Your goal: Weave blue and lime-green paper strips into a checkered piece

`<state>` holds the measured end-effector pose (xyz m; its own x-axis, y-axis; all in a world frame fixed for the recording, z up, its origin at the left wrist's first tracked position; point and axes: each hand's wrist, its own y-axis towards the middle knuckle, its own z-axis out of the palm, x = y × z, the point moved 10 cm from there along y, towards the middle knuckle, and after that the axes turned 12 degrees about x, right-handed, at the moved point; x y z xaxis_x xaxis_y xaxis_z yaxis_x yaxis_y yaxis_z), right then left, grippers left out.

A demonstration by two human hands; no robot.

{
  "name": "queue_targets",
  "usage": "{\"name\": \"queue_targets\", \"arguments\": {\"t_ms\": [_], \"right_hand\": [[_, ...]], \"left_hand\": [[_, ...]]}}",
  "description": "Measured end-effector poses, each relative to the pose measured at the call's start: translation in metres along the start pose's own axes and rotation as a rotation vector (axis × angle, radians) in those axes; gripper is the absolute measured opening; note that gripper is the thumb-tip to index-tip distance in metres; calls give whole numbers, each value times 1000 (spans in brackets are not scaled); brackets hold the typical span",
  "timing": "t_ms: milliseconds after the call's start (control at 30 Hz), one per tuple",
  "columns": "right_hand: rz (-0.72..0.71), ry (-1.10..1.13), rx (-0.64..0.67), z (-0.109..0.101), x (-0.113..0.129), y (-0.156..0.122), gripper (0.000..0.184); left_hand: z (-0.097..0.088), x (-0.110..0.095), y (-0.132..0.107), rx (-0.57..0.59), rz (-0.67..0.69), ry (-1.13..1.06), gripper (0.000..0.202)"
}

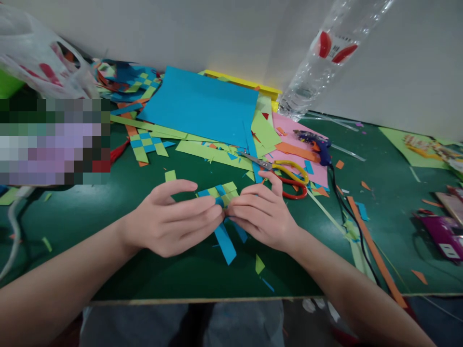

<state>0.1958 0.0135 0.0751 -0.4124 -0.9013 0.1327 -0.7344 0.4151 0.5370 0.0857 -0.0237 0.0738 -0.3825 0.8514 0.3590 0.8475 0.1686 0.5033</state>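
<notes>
Both hands meet over a small woven paper piece (228, 193) of blue and green strips, with blue strip ends (226, 241) hanging toward me. My left hand (173, 219) holds its left side, the fingertips closed on the paper and partly hiding it. Opposite, my right hand (260, 212) pinches the near right edge, its index finger raised. Just beyond the right hand lie scissors (289, 176) with one yellow and one red handle. A second woven blue and green piece (146, 142) rests farther left.
A large blue sheet (202, 106) lies at the back over green strips. Right of it are a pink sheet (321, 176), a dark blue glue gun (323, 149) with a black cord, and a clear plastic bottle (314, 67). Paper scraps dot the green table (144, 279). A plastic bag (39, 58) stands back left.
</notes>
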Motion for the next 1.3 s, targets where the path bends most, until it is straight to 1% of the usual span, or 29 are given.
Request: {"name": "queue_targets", "arguments": {"t_ms": [233,300,367,433,500,567,633,733,900,1033,1133,1233,1300], "right_hand": [[4,9,9,1,0,-1,5],[32,15,6,1,-3,-1,15],[54,30,-27,-1,-5,-2,27],[61,37,-65,-5,-5,-3,33],[61,29,-75,-5,-5,-3,27],[69,16,-60,-4,-5,-3,18],[75,8,-53,-3,-5,-3,12],[74,-7,-59,-4,-4,-3,12],[9,-79,-77,-8,8,-2,12],[5,-141,-105,-12,11,-2,10],[8,-168,-106,-13,11,-2,9],[3,-210,-109,-15,14,-4,11],[-9,-243,-118,-17,18,-5,13]], "left_hand": [[-2,-1,0,-38,2,-19,27],[-4,-2,1,-44,8,-9,27],[-7,-2,2,-48,14,3,24],[-9,-2,3,-54,21,6,22],[-11,-2,4,-61,34,6,23],[-12,-3,4,-61,54,1,24],[-11,-5,3,-57,69,-12,23],[-9,-4,2,-48,58,-38,22],[-10,0,2,-62,25,-19,15],[-10,0,3,-59,17,15,19],[-10,2,4,-64,-21,11,21],[-10,3,5,-68,-50,-1,20],[-10,2,7,-63,-46,-12,20]]}}
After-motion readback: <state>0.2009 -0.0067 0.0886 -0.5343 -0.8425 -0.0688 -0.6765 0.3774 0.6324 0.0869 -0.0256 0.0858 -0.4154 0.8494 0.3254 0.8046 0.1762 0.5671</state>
